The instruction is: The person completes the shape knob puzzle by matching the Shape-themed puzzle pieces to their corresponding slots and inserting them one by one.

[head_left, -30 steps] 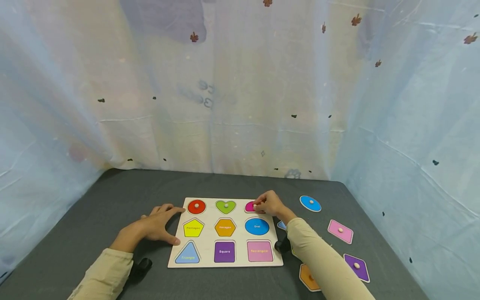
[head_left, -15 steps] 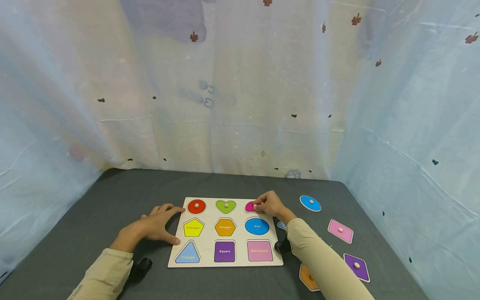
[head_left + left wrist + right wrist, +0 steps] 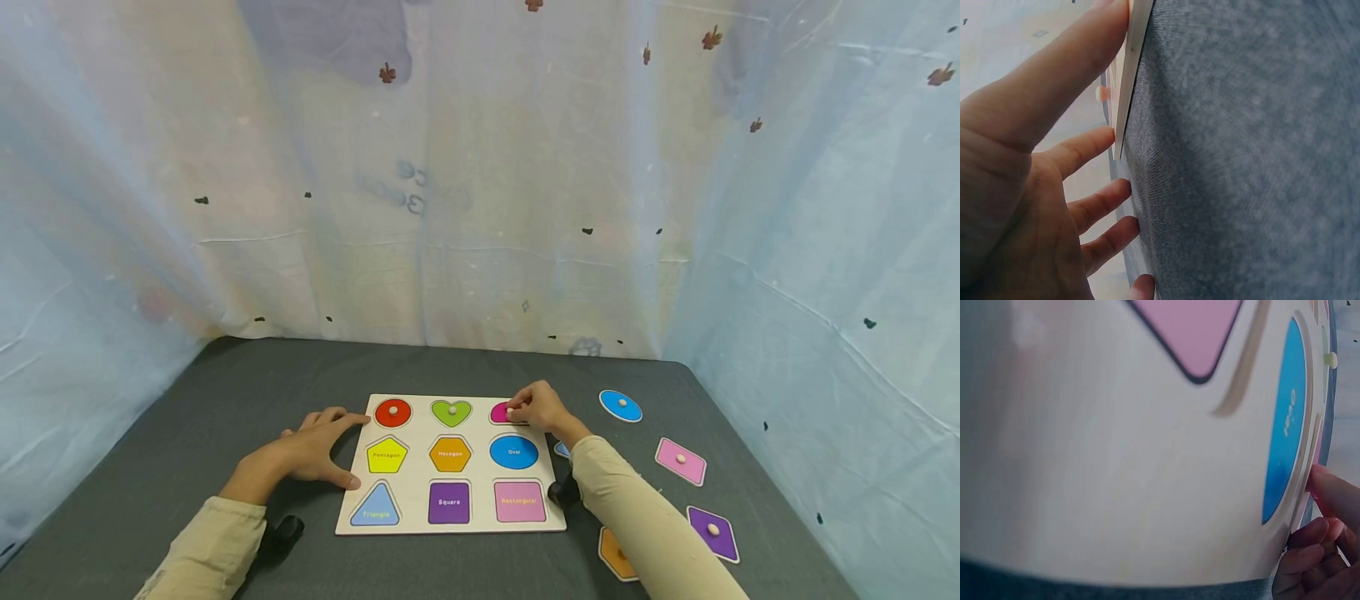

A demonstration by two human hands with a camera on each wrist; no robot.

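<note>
In the head view a pale wooden puzzle board (image 3: 414, 504) lies on the dark table. My left hand (image 3: 315, 447) has spread fingers, with thumb and index fingertip touching the board's left edge. At the top right slot, my right hand (image 3: 542, 407) pinches a magenta puzzle piece (image 3: 497, 412), partly covered by the fingers. A red circle piece (image 3: 385, 414) and a green heart piece (image 3: 442, 411), both knobbed, sit in the top row. The other slots show printed shapes, including a blue oval slot (image 3: 1285, 425) in the right wrist view.
Right of the board lie a blue oval piece (image 3: 615, 409), a pink rectangle piece (image 3: 692, 469) and a purple square piece (image 3: 703, 523). An orange hexagon piece (image 3: 613, 558) and a light blue piece (image 3: 562, 450) are partly hidden by the right arm. Curtains (image 3: 480, 208) hang behind.
</note>
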